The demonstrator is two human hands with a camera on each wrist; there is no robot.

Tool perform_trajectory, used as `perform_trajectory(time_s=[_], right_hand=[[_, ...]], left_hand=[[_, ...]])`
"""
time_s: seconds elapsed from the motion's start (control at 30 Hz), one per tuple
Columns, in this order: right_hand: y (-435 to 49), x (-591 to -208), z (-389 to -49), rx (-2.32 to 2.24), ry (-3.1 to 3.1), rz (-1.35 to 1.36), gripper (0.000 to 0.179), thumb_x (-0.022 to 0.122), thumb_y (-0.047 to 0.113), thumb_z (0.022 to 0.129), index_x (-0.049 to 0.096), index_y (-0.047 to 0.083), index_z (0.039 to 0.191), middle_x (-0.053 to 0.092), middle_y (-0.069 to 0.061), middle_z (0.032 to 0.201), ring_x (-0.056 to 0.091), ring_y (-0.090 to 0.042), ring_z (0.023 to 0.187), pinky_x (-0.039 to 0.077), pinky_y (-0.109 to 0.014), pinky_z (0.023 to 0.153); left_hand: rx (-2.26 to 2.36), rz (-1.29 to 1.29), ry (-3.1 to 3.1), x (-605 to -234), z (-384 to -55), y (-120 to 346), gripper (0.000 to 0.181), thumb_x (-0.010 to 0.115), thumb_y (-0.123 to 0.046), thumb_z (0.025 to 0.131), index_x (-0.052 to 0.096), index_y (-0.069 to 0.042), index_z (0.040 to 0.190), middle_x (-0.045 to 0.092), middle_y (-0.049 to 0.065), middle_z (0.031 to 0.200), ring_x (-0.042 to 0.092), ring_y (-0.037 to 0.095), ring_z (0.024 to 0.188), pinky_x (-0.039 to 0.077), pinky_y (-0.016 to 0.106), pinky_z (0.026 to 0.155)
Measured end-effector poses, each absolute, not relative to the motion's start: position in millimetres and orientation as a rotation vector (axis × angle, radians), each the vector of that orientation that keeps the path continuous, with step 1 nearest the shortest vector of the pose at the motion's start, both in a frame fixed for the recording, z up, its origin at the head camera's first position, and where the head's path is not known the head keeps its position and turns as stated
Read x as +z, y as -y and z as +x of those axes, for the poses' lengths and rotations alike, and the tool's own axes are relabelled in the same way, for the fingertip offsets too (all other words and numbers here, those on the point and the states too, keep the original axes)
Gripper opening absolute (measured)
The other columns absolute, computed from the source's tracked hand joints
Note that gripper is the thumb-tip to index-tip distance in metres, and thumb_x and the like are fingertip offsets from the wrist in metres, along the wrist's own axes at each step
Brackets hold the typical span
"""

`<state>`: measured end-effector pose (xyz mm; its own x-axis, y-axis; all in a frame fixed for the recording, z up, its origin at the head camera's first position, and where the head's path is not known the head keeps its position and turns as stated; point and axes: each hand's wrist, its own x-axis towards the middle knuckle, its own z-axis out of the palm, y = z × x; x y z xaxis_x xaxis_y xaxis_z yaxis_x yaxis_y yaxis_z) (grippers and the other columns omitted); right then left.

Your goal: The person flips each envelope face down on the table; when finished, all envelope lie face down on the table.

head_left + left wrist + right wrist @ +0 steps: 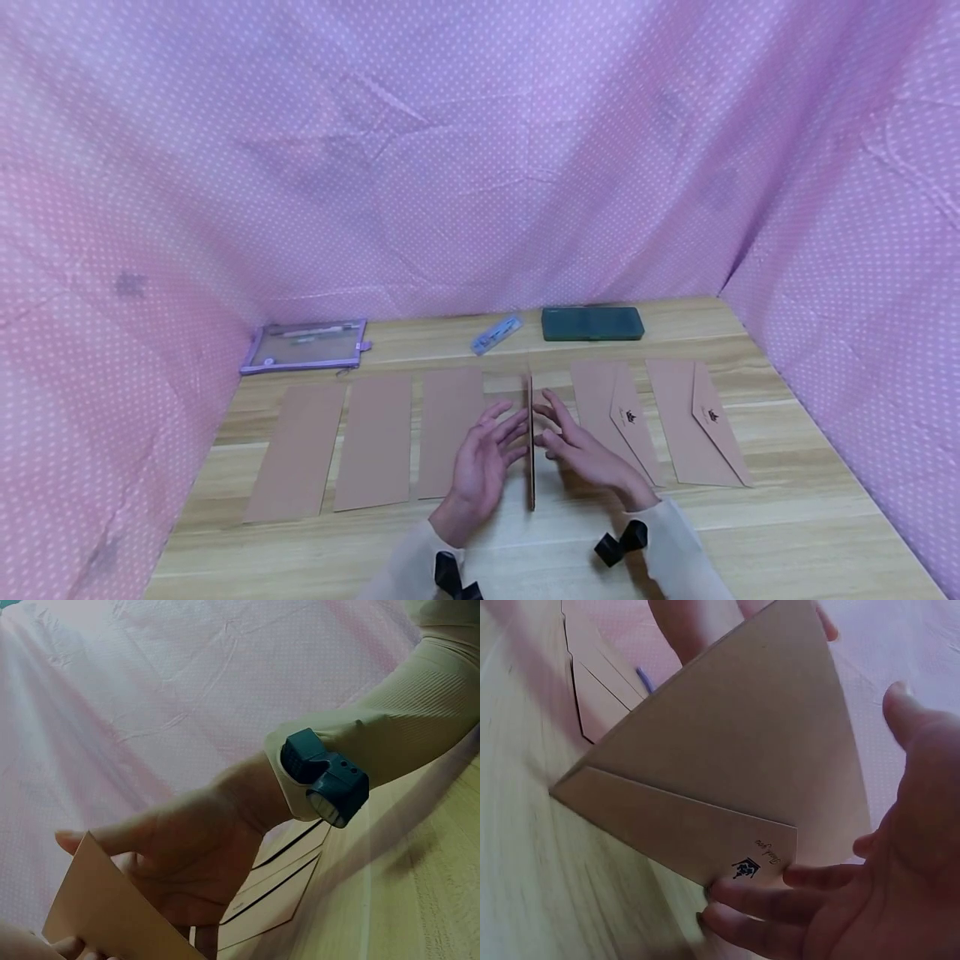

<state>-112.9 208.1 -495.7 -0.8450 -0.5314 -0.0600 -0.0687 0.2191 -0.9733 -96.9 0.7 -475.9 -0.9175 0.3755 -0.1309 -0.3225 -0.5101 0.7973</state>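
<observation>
A brown kraft envelope (532,450) stands upright on edge on the wooden table between my two hands, seen nearly edge-on in the head view. Its flap side, printed with a small black crown and "Thank you", faces the right hand in the right wrist view. My left hand (483,462) has its fingers extended against the left face. From the other side, my right hand (588,454) touches the flap with its fingertips (731,892), its thumb held away from the paper. Neither hand's fingers curl round the envelope.
Three plain-side-up envelopes (375,442) lie in a row to the left. Two flap-side-up envelopes (678,425) lie to the right. Along the back are a purple-edged clear zip pouch (303,350), a small blue case (497,334) and a dark green box (592,323), before pink dotted cloth (480,167).
</observation>
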Motion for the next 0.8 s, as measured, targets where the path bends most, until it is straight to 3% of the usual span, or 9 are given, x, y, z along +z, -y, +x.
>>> perform_trajectory(time_s=[0.1, 0.2, 0.33, 0.57, 0.8], right_hand=[[-208, -494, -112, -1.649, -2.138, -0.542, 0.074, 0.034, 0.028, 0.11, -0.018, 0.011, 0.159, 0.004, -0.033, 0.164, 0.026, -0.055, 0.146, 0.039, -0.064, 0.111], [-206, -494, -111, -1.65, -2.175, -0.504, 0.077, 0.037, 0.027, 0.109, -0.019, 0.012, 0.158, -0.009, -0.026, 0.167, 0.001, -0.05, 0.153, 0.02, -0.07, 0.118], [-204, -494, -111, -1.675, -2.21, -0.484, 0.08, 0.041, 0.022, 0.107, -0.021, 0.016, 0.158, -0.024, -0.014, 0.167, -0.017, -0.045, 0.153, 0.002, -0.074, 0.117], [-205, -492, -110, -1.66, -2.248, -0.46, 0.082, 0.047, 0.023, 0.105, -0.014, 0.025, 0.16, -0.016, -0.011, 0.169, -0.013, -0.043, 0.154, 0.006, -0.075, 0.117], [-210, -488, -111, -1.602, -2.318, -0.408, 0.08, 0.052, 0.03, 0.103, -0.001, 0.015, 0.162, 0.001, -0.016, 0.17, 0.0, -0.041, 0.156, 0.012, -0.068, 0.121]], left_hand=[[2.395, 0.108, -1.256, -480, -96, -2, 0.049, 0.023, -0.028, 0.104, 0.035, -0.006, 0.146, 0.056, 0.013, 0.147, 0.053, 0.021, 0.128, 0.041, 0.038, 0.105], [2.373, 0.125, -1.258, -486, -95, -3, 0.048, 0.023, -0.028, 0.104, 0.036, -0.007, 0.145, 0.058, 0.011, 0.146, 0.054, 0.019, 0.126, 0.041, 0.038, 0.104], [2.349, 0.102, -1.284, -491, -95, -4, 0.048, 0.024, -0.03, 0.105, 0.036, -0.006, 0.145, 0.055, 0.014, 0.148, 0.053, 0.019, 0.128, 0.042, 0.037, 0.103], [2.323, 0.061, -1.34, -499, -97, -3, 0.055, 0.028, -0.033, 0.105, 0.031, 0.0, 0.149, 0.046, 0.022, 0.153, 0.051, 0.02, 0.13, 0.042, 0.035, 0.102], [2.304, 0.038, -1.347, -505, -99, -3, 0.058, 0.028, -0.031, 0.104, 0.028, 0.002, 0.151, 0.042, 0.024, 0.156, 0.049, 0.022, 0.13, 0.04, 0.035, 0.102]])
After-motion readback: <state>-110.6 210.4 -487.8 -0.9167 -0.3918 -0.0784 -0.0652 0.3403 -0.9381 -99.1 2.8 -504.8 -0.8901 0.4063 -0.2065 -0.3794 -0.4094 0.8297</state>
